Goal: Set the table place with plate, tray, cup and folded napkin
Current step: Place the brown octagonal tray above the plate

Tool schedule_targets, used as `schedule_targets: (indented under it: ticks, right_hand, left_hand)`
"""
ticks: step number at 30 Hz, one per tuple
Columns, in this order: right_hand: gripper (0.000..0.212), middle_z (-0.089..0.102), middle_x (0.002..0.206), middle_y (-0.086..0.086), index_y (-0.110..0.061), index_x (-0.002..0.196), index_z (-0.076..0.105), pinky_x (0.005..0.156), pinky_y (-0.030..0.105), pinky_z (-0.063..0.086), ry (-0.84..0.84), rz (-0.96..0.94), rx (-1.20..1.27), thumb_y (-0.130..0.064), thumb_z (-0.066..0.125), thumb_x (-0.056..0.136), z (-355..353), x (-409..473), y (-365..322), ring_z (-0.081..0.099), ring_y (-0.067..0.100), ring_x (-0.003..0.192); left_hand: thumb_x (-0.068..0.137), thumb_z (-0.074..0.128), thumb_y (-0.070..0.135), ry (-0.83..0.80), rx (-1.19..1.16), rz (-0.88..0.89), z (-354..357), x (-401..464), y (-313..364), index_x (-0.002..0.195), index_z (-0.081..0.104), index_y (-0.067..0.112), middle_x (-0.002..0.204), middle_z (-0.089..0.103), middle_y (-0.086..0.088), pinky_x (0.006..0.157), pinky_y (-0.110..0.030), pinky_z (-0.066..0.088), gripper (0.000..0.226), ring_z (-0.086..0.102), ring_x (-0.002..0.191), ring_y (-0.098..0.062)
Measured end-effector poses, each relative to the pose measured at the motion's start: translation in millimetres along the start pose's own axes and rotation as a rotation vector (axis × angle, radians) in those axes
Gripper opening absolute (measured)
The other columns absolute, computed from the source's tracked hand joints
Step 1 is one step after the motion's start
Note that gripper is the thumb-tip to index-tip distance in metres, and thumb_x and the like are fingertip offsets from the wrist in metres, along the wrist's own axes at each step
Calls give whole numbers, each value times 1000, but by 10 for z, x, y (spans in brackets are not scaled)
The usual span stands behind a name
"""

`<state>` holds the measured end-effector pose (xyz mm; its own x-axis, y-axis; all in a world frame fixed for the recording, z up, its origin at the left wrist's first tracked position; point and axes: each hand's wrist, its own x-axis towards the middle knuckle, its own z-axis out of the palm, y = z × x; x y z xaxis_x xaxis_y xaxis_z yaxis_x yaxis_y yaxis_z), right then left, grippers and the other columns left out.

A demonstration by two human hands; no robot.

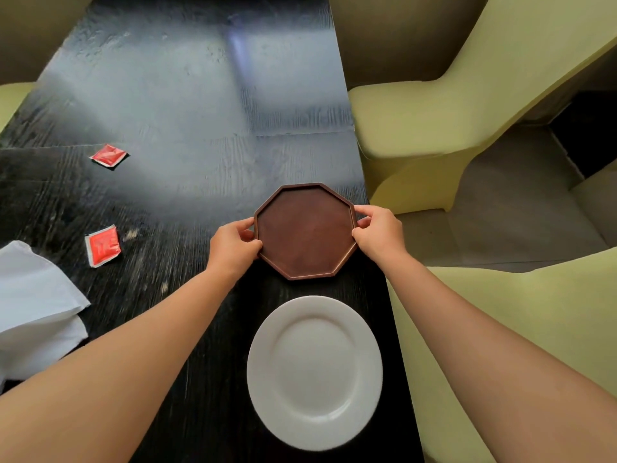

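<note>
While both hands pinched it, left hand (233, 245) and right hand (379, 233) at opposite rims, tray (305, 232) seemed stiff, light; plate (314, 372) sat nearer me.

Soft daylight comes in from about 12 o'clock and makes a big pale shine on the dark surface (187, 105). The edges bend outward, and everything looks a little blurry.

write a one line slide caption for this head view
Both hands hold an octagonal brown tray beyond the white plate.
</note>
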<state>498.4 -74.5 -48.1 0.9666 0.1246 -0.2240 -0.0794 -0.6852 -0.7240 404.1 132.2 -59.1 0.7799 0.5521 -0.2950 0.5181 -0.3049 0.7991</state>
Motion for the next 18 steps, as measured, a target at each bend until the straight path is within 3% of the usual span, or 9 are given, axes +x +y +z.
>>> schedule_targets:
  ticks: [2,5,10,18]
  right_hand:
    - [42,56,68,-7,-21,114,66,72,23,38,-1,-13,-15,-1,56,79,7,1,9,52,18,81]
    - [42,64,81,7,-21,112,67,73,23,39,-4,-21,-26,0,55,77,16,-1,29,51,18,80]
    - [35,58,76,5,-16,101,71,70,27,41,-8,-71,-91,1,54,75,30,23,36,55,26,81]
    - [40,62,92,7,-17,112,66,72,21,35,-29,-47,-124,-2,55,77,46,51,36,51,20,83]
  left_hand:
    - [78,59,0,46,74,38,8,17,4,123,61,17,100,72,-8,95,-33,49,48,65,93,-18]
    - [78,61,2,98,177,98,16,2,29,118,65,15,106,72,-8,88,-21,40,42,62,92,-13]
    - [79,62,2,87,251,126,20,2,9,117,66,12,108,69,-14,92,-27,42,40,64,101,-25]
    - [82,61,5,65,309,208,25,-39,-40,114,66,10,98,66,-17,88,-35,44,33,61,94,-31]
